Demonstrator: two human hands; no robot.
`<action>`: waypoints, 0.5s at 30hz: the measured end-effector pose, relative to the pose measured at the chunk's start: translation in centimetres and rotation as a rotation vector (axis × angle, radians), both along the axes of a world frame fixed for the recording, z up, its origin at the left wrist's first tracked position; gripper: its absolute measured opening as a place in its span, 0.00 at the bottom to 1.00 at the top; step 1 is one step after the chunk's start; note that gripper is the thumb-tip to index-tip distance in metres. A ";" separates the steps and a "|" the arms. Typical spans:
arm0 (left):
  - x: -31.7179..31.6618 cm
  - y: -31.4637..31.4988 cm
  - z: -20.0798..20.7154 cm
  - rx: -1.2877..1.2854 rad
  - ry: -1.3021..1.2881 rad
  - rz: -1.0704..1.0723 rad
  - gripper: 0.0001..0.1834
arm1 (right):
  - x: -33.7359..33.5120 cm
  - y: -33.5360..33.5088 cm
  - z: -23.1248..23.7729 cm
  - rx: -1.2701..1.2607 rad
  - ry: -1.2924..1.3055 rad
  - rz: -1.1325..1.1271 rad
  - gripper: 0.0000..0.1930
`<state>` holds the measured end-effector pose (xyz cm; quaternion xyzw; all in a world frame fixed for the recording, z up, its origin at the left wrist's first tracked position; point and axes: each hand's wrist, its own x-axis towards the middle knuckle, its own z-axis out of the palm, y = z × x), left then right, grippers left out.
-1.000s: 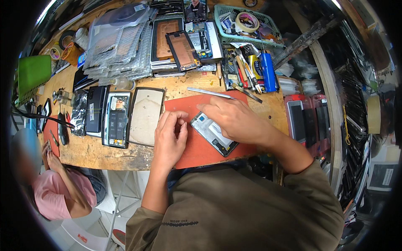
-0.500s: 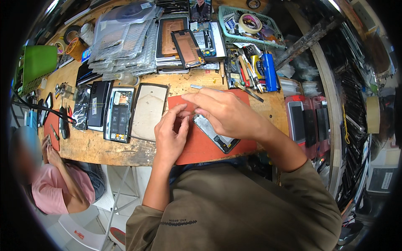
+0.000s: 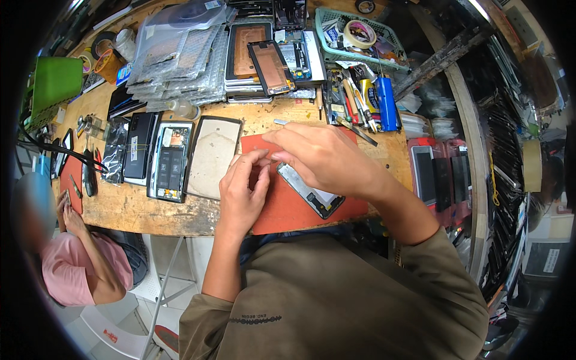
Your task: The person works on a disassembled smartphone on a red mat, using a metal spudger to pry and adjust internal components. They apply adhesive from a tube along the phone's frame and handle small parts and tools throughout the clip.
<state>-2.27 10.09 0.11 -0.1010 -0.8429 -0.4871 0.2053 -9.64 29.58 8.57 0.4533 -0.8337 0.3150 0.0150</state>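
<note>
Above the red-orange mat (image 3: 282, 216), my left hand (image 3: 245, 189) and my right hand (image 3: 330, 159) meet with their fingertips close together. The fingers of both are pinched, and whatever is between them is too small or hidden to name. Beneath my right hand an opened phone frame (image 3: 327, 207) with a pale inner panel lies slanted on the mat; its upper part is partly covered by that hand. The tip of a thin light-coloured tool (image 3: 280, 122) shows just beyond my right fingers.
Left of the mat are a flat tray (image 3: 210, 159), an opened phone with its battery showing (image 3: 171, 165) and a dark phone (image 3: 140, 147). Behind stand bagged parts (image 3: 180, 54), a green basket (image 3: 384, 57) and a blue cylinder (image 3: 387, 105). A co-worker in pink (image 3: 84, 267) sits at left.
My right fingertips have shifted slightly left, nearer my left hand's fingertips. The phone frame stays in place on the mat. At left, the co-worker's hands have moved a little.
</note>
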 end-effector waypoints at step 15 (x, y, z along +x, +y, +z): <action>0.3 0.4 -0.7 0.047 -0.297 -0.139 0.26 | -0.7 -0.1 -1.6 -0.016 -0.083 0.151 0.14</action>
